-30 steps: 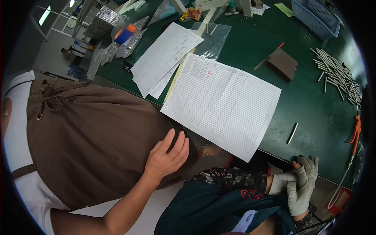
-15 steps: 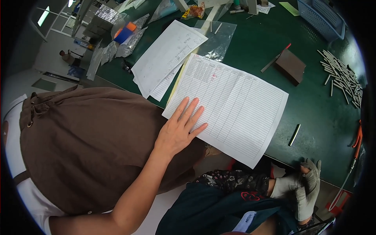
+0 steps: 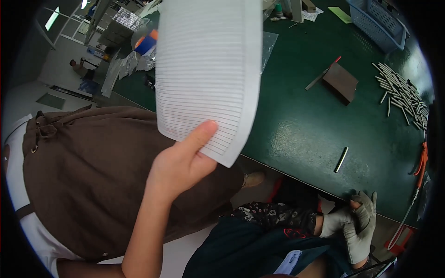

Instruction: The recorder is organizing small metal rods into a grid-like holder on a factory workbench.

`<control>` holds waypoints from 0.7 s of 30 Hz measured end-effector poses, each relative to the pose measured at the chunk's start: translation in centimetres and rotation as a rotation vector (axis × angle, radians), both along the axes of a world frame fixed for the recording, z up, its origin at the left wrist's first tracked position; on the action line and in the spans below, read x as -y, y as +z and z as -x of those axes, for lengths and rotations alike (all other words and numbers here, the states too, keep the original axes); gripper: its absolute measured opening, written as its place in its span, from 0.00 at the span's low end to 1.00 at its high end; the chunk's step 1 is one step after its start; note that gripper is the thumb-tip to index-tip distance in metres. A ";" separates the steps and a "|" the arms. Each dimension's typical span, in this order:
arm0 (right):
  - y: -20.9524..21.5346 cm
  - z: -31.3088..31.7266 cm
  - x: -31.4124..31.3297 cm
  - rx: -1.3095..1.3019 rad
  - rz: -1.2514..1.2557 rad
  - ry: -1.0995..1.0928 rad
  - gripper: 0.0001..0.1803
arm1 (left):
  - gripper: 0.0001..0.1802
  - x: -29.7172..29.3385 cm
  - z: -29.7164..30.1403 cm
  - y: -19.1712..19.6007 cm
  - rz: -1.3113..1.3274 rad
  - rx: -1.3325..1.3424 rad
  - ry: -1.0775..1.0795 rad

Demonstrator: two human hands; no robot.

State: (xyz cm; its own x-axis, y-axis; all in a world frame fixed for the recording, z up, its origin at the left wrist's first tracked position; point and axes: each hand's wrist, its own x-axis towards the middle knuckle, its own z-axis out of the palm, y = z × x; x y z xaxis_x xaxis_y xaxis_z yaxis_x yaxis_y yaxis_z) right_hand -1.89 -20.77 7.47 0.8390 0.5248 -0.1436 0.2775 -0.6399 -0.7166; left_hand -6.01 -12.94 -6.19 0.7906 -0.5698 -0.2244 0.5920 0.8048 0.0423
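My hands, in pale work gloves, rest against each other by the table's near edge at the lower right. My left hand (image 3: 337, 222) reaches in from a dark patterned sleeve, its fingers mostly hidden against the other glove. My right hand (image 3: 364, 231) points upward with its fingers stretched out, and nothing shows in it. On the green table (image 3: 296, 139) above them lies a short metal rod (image 3: 341, 160), apart from both hands. To the left, a co-worker in a brown apron pinches a ruled paper form (image 3: 206, 78) with a bare hand (image 3: 178, 164) and holds it raised.
A brown block (image 3: 340, 83) with a thin red-tipped tool (image 3: 323, 73) beside it sits farther back. Several metal rods (image 3: 402, 92) are heaped at the right, near an orange air gun (image 3: 421, 160). A blue basket (image 3: 378, 25) stands at the far right.
The co-worker's bare hand lay flat on the form; now it grips the sheet, lifted off the table and swung up to the left, covering other papers. My gloved hands stay nearly still.
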 end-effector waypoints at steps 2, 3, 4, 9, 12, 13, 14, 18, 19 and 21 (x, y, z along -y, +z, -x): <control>-1.0 -0.4 1.0 0.023 0.024 0.016 0.30 | 0.23 1.8 -2.1 -1.4 0.273 0.348 -0.104; -1.2 -0.7 1.4 -0.008 0.006 -0.014 0.31 | 0.18 0.1 -2.3 1.5 0.285 0.190 -0.161; -1.2 -0.7 1.6 -0.033 0.010 -0.050 0.31 | 0.13 -1.1 -2.7 3.4 0.316 0.037 -0.223; -0.7 0.0 1.1 0.050 -0.006 0.072 0.39 | 0.16 -2.3 -2.2 3.5 0.146 0.073 -0.266; -1.2 0.3 0.9 -0.063 -0.216 -0.029 0.45 | 0.19 -2.0 -2.3 3.8 0.028 0.166 -0.129; -1.4 0.4 1.1 -0.176 -0.399 -0.114 0.47 | 0.19 -1.9 -2.4 4.0 0.028 0.161 -0.128; -1.4 0.3 1.4 -0.173 -0.357 -0.082 0.48 | 0.21 -1.8 -2.4 3.8 -0.002 0.195 -0.137; -0.7 -0.1 2.2 -0.060 -0.151 0.083 0.47 | 0.25 -1.5 -1.4 3.7 -0.083 0.233 -0.084; -0.6 -0.1 2.4 -0.063 -0.164 0.120 0.47 | 0.24 -1.2 -1.1 3.9 -0.099 0.261 0.039; -0.5 0.1 3.2 -0.068 -0.183 0.182 0.47 | 0.21 -1.3 -1.4 3.6 0.110 0.042 -0.187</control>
State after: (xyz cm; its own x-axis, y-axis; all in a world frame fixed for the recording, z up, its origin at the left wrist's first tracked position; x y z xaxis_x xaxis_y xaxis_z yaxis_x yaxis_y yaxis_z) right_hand -1.97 -23.93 6.94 0.7199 0.6888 -0.0850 0.3239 -0.4418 -0.8366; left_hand -4.65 -11.66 -2.54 0.6762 -0.7266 -0.1220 0.7310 0.6823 -0.0116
